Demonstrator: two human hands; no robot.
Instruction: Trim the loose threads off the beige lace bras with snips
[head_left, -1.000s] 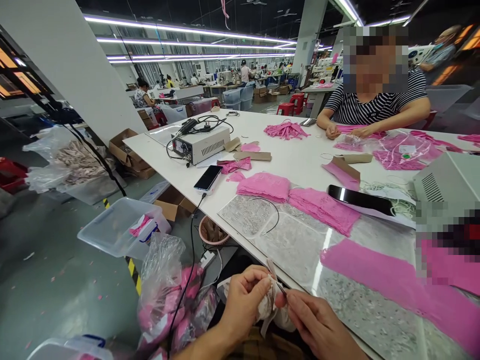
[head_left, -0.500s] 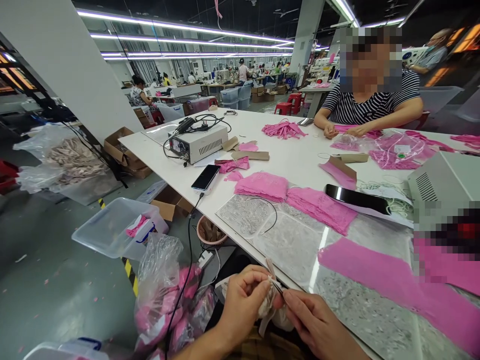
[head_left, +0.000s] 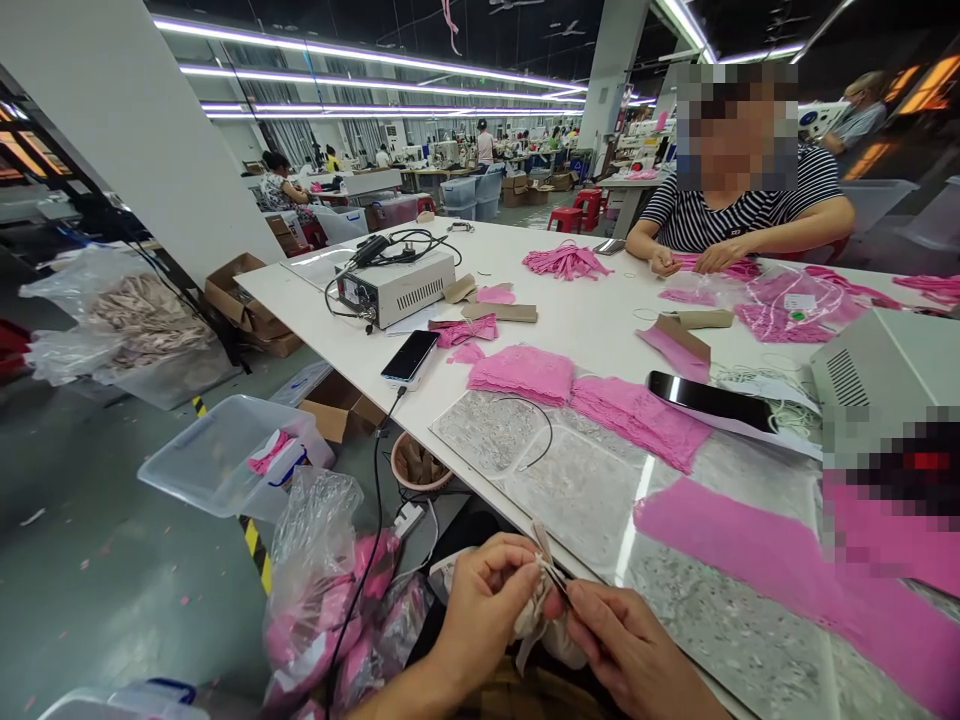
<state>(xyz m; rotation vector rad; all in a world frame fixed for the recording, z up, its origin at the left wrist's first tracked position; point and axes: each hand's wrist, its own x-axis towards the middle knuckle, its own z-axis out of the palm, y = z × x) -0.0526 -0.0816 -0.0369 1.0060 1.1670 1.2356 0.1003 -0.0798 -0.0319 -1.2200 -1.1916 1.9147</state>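
Note:
Low at the table's near edge, my left hand (head_left: 487,590) pinches a cream-coloured piece of fabric (head_left: 531,610) between thumb and fingers. My right hand (head_left: 615,625) is closed on a slim dark tool, which looks like tweezers (head_left: 556,576); its tips meet the fabric by my left fingertips. A narrow cream strip (head_left: 541,540) sticks up above the pinch. More of the fabric hangs below, between both hands, partly hidden by them.
On the white table (head_left: 525,235) lie stacked pink fabric (head_left: 521,374), a pink sheet (head_left: 742,540), two phones, and a grey box with cables (head_left: 401,285). Across it a person in a striped shirt (head_left: 739,215) handles pink pieces. Bins and bags (head_left: 315,560) stand below left.
Both my hands stay almost in place, still pinching the fabric and the tool. The view has shifted slightly, and the person across has moved their hands a little.

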